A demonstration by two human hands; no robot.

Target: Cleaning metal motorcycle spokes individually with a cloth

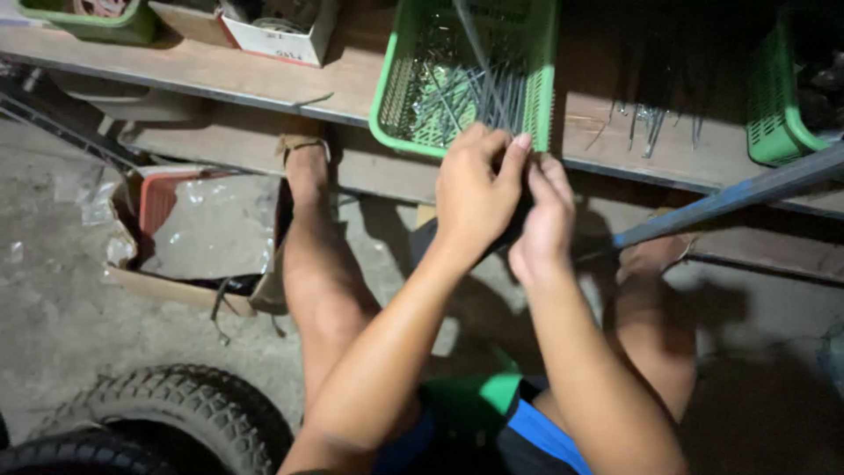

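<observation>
head view, looking down at a seated person's two bare hands, raised together in front of a low wooden shelf [290, 84]. the left hand [475, 189] is curled, fingers bent over and thumb side toward the right hand [545, 220], which is likewise curled; the fingertips of both meet around a small dark object [519, 220] pinched between them. most of that object is hidden by the fingers, so its kind cannot be told. the hands hang just below the near rim of a green plastic basket [391, 97], which stands on the shelf and holds a heap of thin grey metal rods [457, 97]; one long rod [479, 48] rises from near the hands and runs up across the basket. more loose rods [651, 123] lie on the shelf to the right, between this basket and a second green basket [774, 105] at the right edge. a blue metal bar [730, 198] slants in from the right toward the hands. on the shelf, upper left, stand a white box [281, 40] and another green container [97, 22]. below left, on the concrete floor [53, 290], lie an open cardboard box [198, 237] and, at the bottom edge, two knobbly tyres [176, 413]. the person's bare knees flank the forearms.
</observation>
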